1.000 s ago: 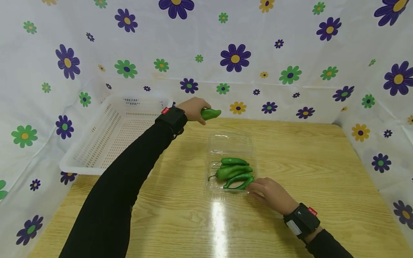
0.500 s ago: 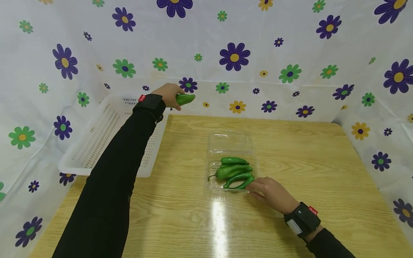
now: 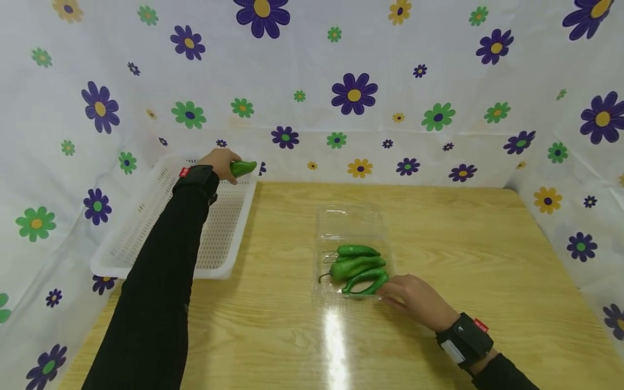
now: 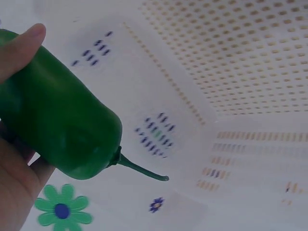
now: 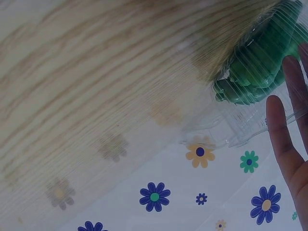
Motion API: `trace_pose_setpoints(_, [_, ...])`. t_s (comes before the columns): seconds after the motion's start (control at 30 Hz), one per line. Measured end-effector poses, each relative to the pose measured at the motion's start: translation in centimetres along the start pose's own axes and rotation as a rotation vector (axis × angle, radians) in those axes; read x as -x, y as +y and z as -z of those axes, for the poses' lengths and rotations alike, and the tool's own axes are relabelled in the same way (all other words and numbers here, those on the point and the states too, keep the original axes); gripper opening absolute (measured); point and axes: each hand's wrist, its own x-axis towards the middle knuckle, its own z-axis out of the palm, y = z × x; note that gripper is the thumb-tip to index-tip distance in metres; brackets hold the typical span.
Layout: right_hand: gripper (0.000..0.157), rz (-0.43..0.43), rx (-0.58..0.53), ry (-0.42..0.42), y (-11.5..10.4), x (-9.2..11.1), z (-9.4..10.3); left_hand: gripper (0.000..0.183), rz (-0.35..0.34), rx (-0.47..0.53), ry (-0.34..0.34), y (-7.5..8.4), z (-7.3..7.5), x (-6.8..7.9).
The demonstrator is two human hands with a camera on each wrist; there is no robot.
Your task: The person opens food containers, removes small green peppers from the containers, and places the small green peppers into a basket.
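Observation:
My left hand (image 3: 219, 163) grips a thick green pepper (image 3: 244, 168) above the far right part of a white perforated basket (image 3: 226, 265). In the left wrist view, the pepper's (image 4: 62, 115) thin stem points toward the basket's inside; the thumb lies over it and fingers wrap beneath. Several green peppers (image 3: 357, 265) lie side by side in a clear plastic box (image 3: 348, 223), its lid laid back. My right hand (image 3: 414, 298) holds the box's near right corner. In the right wrist view, its fingers (image 5: 276, 115) are at the rim; their far ends run out of frame.
A wooden table (image 3: 278, 336) bears the box and the basket. Behind and at both sides hangs a white cloth (image 3: 302, 65) with printed flowers. The basket stands at the left, against the cloth.
My left hand has carried the pepper leftward from beyond the plastic box to over the basket, lowering it slightly at the end. The right hand has stayed at the box corner.

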Motion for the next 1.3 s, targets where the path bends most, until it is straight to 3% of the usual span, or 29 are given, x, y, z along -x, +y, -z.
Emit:
trace_pose_setpoints(0.27, [0.016, 0.003, -0.019, -0.001, 0.2, 0.6, 0.2, 0.055, 0.039, 0.011, 0.013, -2.6, -2.6, 0.4])
trace_pose_setpoints(0.47, [0.015, 0.009, -0.024, 0.003, 0.1, 1.0, 0.4, 0.052, 0.065, 0.038, 0.036, -3.2, -4.2, 0.0])
trace_pose_setpoints(0.67, [0.016, -0.001, -0.019, 0.001, 0.0, 1.0, 0.4, 0.050, 0.048, 0.001, 0.017, -4.1, -5.8, -0.9])
trace_pose_setpoints(0.93, [0.018, 0.020, -0.011, 0.016, 0.3, 0.7, 0.3, 0.055, 0.067, -0.009, -0.032, -8.4, -9.4, -4.4])
trace_pose_setpoints(1.03, [0.017, 0.017, -0.009, 0.015, 0.3, 0.5, 0.2, 0.051, 0.068, 0.012, -0.017, -8.3, -9.6, -3.8])
trace_pose_setpoints(1.07, [0.017, 0.016, -0.008, 0.014, 0.3, 0.5, 0.2, 0.049, 0.101, 0.013, -0.036, -7.2, -9.1, -2.8])
trace_pose_setpoints(1.3, [0.017, 0.019, -0.019, 0.009, 0.4, 0.3, -0.1, 0.040, 0.069, 0.012, 0.004, -5.9, -8.9, -0.7])
